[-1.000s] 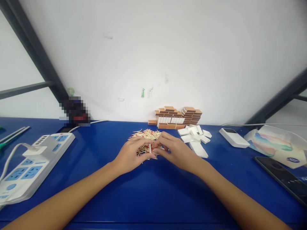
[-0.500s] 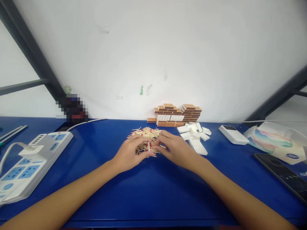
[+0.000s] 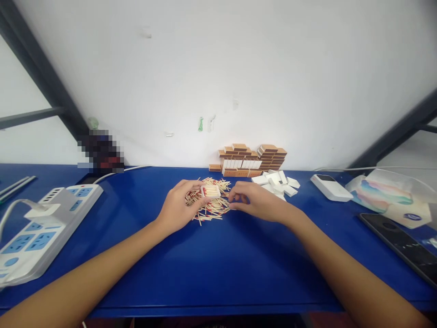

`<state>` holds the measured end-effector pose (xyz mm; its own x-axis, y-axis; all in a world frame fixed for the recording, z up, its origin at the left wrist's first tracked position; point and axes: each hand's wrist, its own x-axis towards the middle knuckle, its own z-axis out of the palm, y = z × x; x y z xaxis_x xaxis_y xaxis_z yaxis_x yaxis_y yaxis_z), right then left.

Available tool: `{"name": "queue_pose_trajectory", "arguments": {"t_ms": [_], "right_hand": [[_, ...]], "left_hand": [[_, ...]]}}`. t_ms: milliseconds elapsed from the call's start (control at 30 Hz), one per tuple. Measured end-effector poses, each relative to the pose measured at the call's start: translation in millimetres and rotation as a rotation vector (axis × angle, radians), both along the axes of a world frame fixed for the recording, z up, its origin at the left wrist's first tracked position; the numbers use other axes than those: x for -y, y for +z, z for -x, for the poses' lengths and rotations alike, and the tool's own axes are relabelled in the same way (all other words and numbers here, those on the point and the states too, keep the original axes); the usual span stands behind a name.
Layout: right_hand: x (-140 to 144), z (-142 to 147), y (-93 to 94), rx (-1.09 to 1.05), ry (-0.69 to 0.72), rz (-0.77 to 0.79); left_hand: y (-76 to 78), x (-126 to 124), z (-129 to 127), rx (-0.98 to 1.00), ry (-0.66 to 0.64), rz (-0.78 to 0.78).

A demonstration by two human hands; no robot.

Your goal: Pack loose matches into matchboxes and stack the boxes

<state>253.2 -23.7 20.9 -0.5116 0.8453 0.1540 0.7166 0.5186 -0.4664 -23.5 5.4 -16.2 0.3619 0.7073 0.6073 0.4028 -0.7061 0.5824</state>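
Blue table [image 3: 205, 266]; left fingers [image 3: 193, 183] hold white tray [image 3: 213, 197], red-headed matches [image 3: 210, 190] inside.

Counter [image 3: 205, 273]: smooth, semi-gloss blue. Matches [image 3: 213, 212]: bare pale wood, matt. Held tray [image 3: 214, 197]: white, card-like, matt. Stacked boxes [image 3: 273, 159]: brown card, dull dark sides. Power strip [image 3: 64, 223]: smooth white plastic. Phone [image 3: 396, 241]: glossy, glass-like screen. Wall [image 3: 290, 82]: matt, scuffed.

A power strip [image 3: 46, 240] lies at left, a phone [image 3: 403, 246] beside a plastic pack [image 3: 392, 196] right.
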Motion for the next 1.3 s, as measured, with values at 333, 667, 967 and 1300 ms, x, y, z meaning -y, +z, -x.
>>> {"name": "queue_pose_trajectory", "arguments": {"t_ms": [333,667,967,1300], "right_hand": [[-0.8,9.7,-6.9,0.025,0.013,0.139],[-0.1,8.0,-10.6,0.063,0.038,0.106],[5.7,9.5,-5.6,0.12,0.016,0.124],[10.7,4.7,16.3,-0.031,-0.117,-0.016]], "left_hand": [[-0.2,1.2,-1.3,-0.016,0.003,-0.007],[1.7,4.2,-2.2,-0.039,-0.013,-0.018],[3.5,5.1,-2.9,-0.05,-0.006,-0.02],[1.9,7.3,-3.2,-0.128,-0.034,-0.041]]}}
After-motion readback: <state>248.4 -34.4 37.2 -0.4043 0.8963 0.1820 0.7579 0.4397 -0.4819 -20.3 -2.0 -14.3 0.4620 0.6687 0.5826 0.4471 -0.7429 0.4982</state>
